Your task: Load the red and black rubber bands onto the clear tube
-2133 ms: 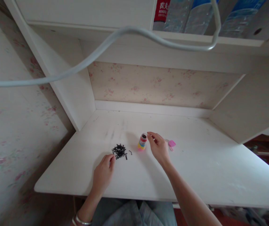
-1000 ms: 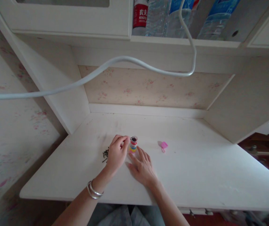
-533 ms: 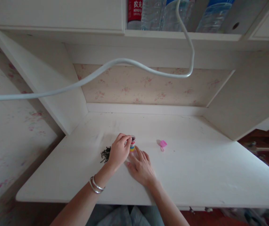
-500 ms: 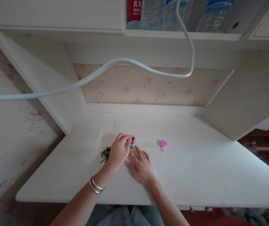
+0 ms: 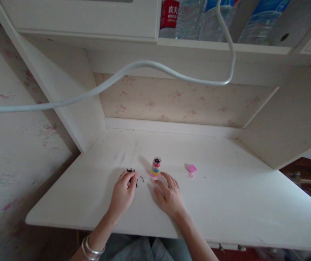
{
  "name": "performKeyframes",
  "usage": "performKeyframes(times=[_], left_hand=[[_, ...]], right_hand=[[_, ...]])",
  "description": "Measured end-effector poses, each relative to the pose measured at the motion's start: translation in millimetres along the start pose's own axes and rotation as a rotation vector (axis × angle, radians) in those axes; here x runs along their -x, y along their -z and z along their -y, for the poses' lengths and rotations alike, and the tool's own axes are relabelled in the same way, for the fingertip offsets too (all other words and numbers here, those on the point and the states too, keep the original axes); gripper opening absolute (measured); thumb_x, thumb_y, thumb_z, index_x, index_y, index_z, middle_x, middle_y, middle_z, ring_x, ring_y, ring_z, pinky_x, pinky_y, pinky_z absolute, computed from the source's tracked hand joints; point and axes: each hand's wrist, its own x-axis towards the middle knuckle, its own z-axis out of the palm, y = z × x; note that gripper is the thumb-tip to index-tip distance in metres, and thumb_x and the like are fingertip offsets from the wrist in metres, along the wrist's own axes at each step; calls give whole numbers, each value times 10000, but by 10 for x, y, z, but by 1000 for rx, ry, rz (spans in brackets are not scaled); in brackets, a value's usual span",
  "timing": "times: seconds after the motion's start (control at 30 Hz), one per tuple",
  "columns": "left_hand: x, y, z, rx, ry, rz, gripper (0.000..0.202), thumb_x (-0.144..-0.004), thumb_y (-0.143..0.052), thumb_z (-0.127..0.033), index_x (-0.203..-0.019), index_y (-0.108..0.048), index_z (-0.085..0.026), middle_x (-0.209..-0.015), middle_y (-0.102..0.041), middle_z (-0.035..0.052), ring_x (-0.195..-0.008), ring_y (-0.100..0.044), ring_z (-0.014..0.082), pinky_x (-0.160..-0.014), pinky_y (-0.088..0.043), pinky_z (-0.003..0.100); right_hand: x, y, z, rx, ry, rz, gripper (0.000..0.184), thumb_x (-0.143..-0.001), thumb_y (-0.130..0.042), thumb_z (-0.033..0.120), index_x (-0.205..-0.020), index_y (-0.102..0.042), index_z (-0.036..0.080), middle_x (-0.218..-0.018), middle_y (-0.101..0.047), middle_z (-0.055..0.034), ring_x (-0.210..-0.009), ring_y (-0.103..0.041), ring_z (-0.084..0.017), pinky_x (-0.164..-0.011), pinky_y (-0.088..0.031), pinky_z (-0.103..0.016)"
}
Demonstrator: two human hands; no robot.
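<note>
A small rainbow-striped jar [image 5: 156, 167] stands upright and uncapped on the white desk [image 5: 226, 203], with dark bits in its mouth. Left of it lies a pile of small black pieces [image 5: 132, 172], mostly covered by my left hand [image 5: 123, 193]. That hand rests on the pile with its fingers curled and pinched over the pieces. My right hand [image 5: 168, 195] lies flat on the desk just below and right of the jar, fingers spread, holding nothing. A pink lid [image 5: 191, 169] lies to the jar's right.
A white cable [image 5: 144, 67] hangs across the view above the desk. Water bottles [image 5: 199, 18] stand on the upper shelf. White side panels enclose the desk at left [image 5: 70, 108] and right [image 5: 286, 123]. Silver bangles [image 5: 90, 250] circle my left wrist.
My left hand has come away from the jar's mouth and dropped back left onto the black pile. My right hand has stayed flat beside the jar.
</note>
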Motion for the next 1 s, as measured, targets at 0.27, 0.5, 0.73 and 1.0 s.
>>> performKeyframes(times=[0.27, 0.5, 0.73, 1.0], left_hand=[[367, 234, 585, -229, 70, -66, 224, -904, -429, -323, -1005, -591, -207, -962, -635, 47, -792, -622, 162, -723, -491, 282], [384, 188, 505, -469, 77, 68, 213, -895, -446, -329, -1026, -586, -238, -1029, -628, 29, -805, -654, 165, -664, -489, 261], [371, 190, 540, -517, 74, 58, 209, -895, -453, -307, -1033, -587, -228, -1032, -634, 37, -793, -651, 159, -627, -451, 247], [343, 193, 519, -539, 54, 51, 208, -908, -412, -268, -954, -612, -233, -964, -637, 37, -711, -628, 146, -557, -410, 240]], right_hand=[[46, -69, 256, -41, -91, 113, 249, -921, -422, 289, -873, -657, 223, -786, -631, -29, -745, -576, -146, -691, -402, -243], [-307, -215, 668, 60, -288, 315, 270, -889, -456, 354, -1112, -603, 316, -884, -682, 1, -689, -623, -156, -588, -376, -232], [-396, -370, 634, 159, -336, 336, 306, -947, -351, 337, -905, -648, 281, -844, -685, -9, -688, -634, -160, -573, -370, -230], [-371, -379, 678, 3, -258, 163, 268, -950, -376, 309, -930, -641, 269, -845, -686, -16, -672, -638, -164, -580, -402, -236]])
